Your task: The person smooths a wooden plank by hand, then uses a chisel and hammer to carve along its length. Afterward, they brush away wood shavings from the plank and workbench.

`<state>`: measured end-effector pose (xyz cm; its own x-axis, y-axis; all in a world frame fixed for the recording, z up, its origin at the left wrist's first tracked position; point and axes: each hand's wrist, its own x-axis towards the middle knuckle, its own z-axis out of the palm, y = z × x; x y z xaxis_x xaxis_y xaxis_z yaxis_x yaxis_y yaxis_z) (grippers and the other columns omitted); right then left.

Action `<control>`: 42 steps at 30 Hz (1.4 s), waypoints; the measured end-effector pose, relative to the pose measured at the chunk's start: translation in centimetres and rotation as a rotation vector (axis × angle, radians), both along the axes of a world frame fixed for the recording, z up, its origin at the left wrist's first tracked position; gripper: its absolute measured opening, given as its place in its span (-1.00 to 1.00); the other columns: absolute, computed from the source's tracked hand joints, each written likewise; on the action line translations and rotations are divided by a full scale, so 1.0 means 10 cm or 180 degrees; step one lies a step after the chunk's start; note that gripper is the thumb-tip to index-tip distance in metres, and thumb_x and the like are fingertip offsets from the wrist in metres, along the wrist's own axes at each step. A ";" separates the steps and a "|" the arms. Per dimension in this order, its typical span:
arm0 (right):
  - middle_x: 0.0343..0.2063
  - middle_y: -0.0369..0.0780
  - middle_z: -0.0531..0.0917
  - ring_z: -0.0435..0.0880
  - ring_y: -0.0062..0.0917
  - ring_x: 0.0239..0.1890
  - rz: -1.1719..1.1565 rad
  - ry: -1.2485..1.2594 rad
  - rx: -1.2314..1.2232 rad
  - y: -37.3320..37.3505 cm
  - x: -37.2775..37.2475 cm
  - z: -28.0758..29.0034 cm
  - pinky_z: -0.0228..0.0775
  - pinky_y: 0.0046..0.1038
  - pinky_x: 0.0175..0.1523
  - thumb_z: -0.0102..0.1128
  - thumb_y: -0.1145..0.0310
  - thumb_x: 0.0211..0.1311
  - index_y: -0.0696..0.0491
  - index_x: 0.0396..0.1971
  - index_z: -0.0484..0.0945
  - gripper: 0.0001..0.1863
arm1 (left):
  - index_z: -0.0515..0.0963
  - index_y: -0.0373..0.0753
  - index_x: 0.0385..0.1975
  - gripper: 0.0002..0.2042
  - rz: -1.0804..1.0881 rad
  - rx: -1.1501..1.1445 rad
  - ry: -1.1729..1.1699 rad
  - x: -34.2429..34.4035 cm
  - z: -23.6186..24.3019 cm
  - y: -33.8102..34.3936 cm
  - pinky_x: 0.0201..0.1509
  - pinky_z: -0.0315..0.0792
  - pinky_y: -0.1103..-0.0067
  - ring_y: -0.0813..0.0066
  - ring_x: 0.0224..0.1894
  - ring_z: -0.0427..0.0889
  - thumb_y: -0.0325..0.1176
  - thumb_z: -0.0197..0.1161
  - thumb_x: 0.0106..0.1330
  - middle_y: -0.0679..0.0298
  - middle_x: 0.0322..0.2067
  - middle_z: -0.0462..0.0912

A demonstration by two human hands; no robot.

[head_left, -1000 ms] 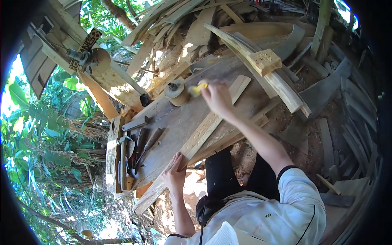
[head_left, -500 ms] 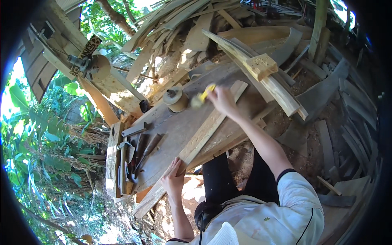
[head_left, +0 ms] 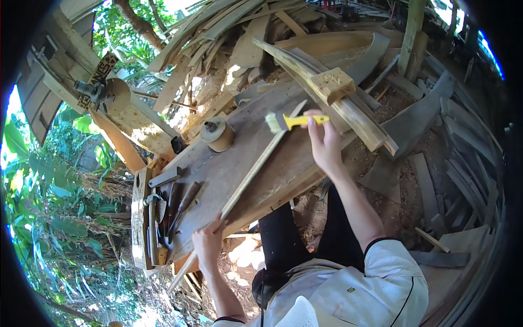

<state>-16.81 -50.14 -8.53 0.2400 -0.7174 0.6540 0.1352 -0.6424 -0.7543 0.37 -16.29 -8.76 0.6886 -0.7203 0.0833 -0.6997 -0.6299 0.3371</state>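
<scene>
A long, narrow wooden board [head_left: 248,175] lies slantwise over the workbench [head_left: 218,163], its thin edge turned up. My left hand [head_left: 208,240] grips it near its lower end, which sticks out past the bench's near edge. In my right hand [head_left: 325,143] is a paintbrush [head_left: 297,121] with a yellow handle and pale bristles. The bristles point left, at the far part of the board; whether they touch it I cannot tell. A round wooden pot-like piece with a dark knob [head_left: 217,134] stands on the bench, left of the brush.
Chisel-like tools with dark handles [head_left: 181,204] lie at the bench's left end beside a thick wooden block [head_left: 140,218]. A notched timber block [head_left: 333,85] rests on long planks at the right. Wood offcuts [head_left: 239,32] are heaped behind and on the right-hand ground.
The board has been turned from its broad face onto its edge. My right hand has shifted right, and the brush now shows sharply with its bristles to the left.
</scene>
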 end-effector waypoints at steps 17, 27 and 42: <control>-0.23 -0.19 0.72 0.69 -0.58 -0.15 -0.0567 -0.0203 0.0209 -0.08 -0.29 -0.09 0.47 -0.50 0.02 0.03 0.36 0.55 0.18 0.00 0.56 -0.76 | 0.35 -0.36 -0.58 -0.61 -0.0345 -0.0589 0.0275 0.03 0.39 0.11 -0.57 0.09 0.34 0.29 -0.72 0.16 -0.24 0.16 0.48 0.06 -0.76 0.28; -0.18 -0.14 0.72 0.74 -0.48 -0.21 -0.0057 -0.0113 0.0398 0.14 -0.73 -0.13 0.49 -0.48 -0.08 0.06 0.35 0.52 0.18 -0.03 0.56 -0.77 | 0.33 -0.33 -0.64 -0.58 -0.0481 -0.0597 0.0344 -0.32 -0.03 0.62 -0.59 0.09 0.40 0.39 -0.75 0.16 -0.24 0.23 0.42 0.15 -0.80 0.25; -0.25 -0.16 0.75 0.71 -0.39 -0.15 -0.1254 0.0742 -0.0635 -0.04 -0.90 -0.08 0.47 -0.34 0.04 0.15 0.39 0.43 0.13 -0.13 0.62 -0.83 | 0.61 -0.43 -0.23 -0.39 -0.0353 -0.0204 0.0815 -0.60 -0.25 0.66 -0.27 0.59 0.38 0.21 -0.39 0.77 -0.21 0.69 -0.30 -0.03 -0.45 0.73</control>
